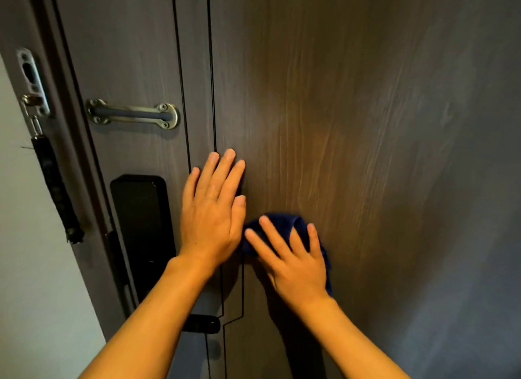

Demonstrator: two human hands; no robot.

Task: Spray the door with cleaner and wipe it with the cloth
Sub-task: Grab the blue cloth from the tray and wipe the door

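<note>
A dark wood-grain door (352, 111) fills most of the view. My left hand (212, 206) lies flat against it, fingers together and pointing up, holding nothing. Just to its right, my right hand (293, 263) presses a dark blue cloth (284, 223) against the door with its fingers spread. The cloth shows above and to the right of that hand; the rest is hidden under the palm. No spray bottle is in view.
A black electronic lock panel (141, 218) sits left of my left hand, with a black lever (201, 323) below. A metal swing-bar guard (132, 115) is higher up. A chain and latch plate (32, 96) hang on the frame beside a white wall (31, 266).
</note>
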